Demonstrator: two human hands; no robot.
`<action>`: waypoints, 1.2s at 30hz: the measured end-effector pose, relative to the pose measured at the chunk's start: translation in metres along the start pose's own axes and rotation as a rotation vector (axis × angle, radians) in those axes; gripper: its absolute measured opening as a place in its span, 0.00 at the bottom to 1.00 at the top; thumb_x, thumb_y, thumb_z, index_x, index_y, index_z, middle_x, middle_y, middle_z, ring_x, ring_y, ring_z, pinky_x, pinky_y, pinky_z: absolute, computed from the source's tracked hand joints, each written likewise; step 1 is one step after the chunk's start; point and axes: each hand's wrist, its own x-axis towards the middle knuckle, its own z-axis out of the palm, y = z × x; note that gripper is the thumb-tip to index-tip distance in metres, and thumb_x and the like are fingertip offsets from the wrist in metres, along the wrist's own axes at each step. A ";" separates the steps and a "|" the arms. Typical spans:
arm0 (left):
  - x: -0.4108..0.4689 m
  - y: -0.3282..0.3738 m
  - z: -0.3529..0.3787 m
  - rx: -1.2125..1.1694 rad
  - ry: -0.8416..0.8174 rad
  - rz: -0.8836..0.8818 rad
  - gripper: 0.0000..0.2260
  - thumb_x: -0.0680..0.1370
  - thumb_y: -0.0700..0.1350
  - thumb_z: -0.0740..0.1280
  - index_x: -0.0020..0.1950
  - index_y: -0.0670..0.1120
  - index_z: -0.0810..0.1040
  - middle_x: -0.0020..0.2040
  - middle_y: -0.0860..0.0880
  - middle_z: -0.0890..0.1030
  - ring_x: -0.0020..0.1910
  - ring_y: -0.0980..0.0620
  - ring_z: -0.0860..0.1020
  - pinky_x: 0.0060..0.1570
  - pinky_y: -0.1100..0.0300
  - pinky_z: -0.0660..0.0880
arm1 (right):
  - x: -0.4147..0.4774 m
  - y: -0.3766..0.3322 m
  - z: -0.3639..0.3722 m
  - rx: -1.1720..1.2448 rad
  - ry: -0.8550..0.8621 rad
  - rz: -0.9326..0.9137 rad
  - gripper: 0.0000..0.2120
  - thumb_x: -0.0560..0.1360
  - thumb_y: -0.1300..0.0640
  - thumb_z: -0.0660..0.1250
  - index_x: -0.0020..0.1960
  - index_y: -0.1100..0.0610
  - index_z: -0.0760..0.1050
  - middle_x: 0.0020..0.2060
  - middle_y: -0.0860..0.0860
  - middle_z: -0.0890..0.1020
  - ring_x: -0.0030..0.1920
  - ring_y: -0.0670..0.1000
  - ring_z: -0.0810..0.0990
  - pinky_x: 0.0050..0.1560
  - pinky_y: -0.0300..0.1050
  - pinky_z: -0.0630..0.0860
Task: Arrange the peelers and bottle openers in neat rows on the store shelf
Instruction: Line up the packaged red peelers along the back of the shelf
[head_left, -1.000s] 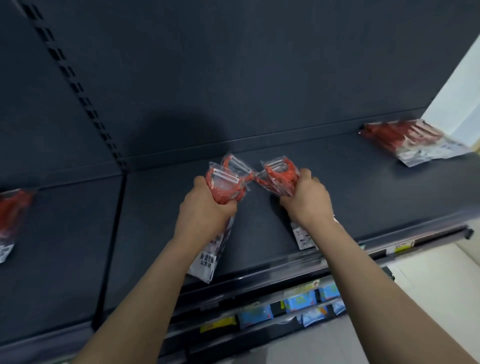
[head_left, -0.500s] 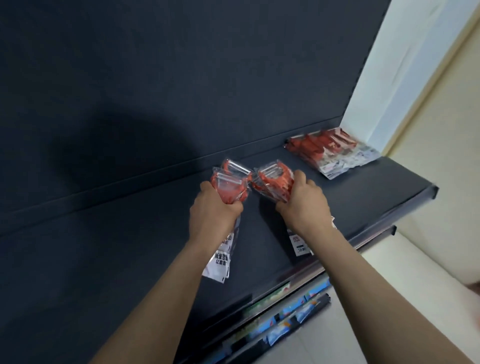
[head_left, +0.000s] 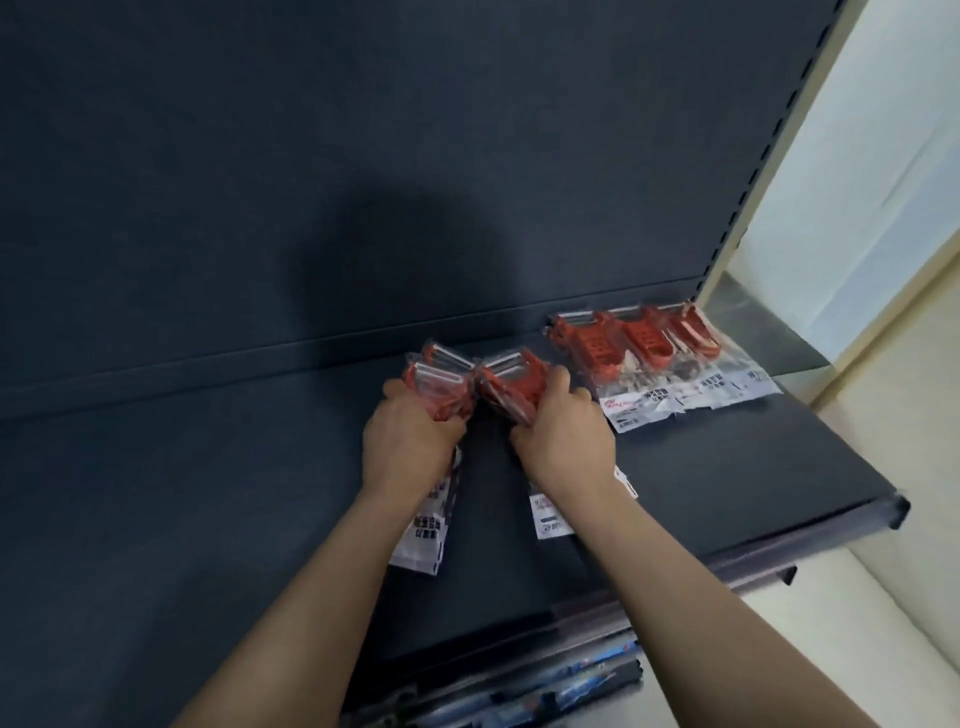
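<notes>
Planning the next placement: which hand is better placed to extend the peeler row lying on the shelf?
Probably the right hand: its peeler packs are right beside the laid row, while the left hand, gripping its own packs, is farther from it.

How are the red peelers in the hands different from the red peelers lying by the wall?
The held peelers are bunched in two handfuls, gripped by the left hand and right hand; the lying peelers rest untouched on the shelf. The held peelers tilt apart; the lying peelers line up side by side. Both are red, in clear packets.
</notes>
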 end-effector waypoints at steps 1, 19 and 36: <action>-0.005 0.008 0.007 0.005 0.015 -0.020 0.21 0.71 0.50 0.71 0.55 0.39 0.67 0.51 0.40 0.78 0.50 0.39 0.77 0.41 0.56 0.69 | 0.005 0.008 0.000 0.010 -0.021 -0.006 0.26 0.72 0.56 0.67 0.65 0.61 0.61 0.56 0.60 0.74 0.56 0.61 0.75 0.48 0.50 0.73; -0.046 0.044 0.021 0.184 0.160 -0.072 0.18 0.74 0.52 0.67 0.58 0.43 0.69 0.55 0.42 0.74 0.55 0.41 0.72 0.54 0.48 0.71 | 0.014 0.037 -0.024 -0.007 -0.072 -0.312 0.24 0.77 0.48 0.61 0.69 0.57 0.64 0.62 0.59 0.72 0.63 0.61 0.69 0.61 0.54 0.67; -0.038 0.037 0.019 0.179 0.274 0.067 0.15 0.78 0.51 0.63 0.60 0.45 0.72 0.44 0.45 0.78 0.44 0.44 0.78 0.39 0.57 0.67 | 0.023 0.033 -0.034 0.102 0.032 -0.312 0.10 0.77 0.57 0.60 0.54 0.62 0.74 0.47 0.58 0.78 0.48 0.58 0.77 0.41 0.45 0.69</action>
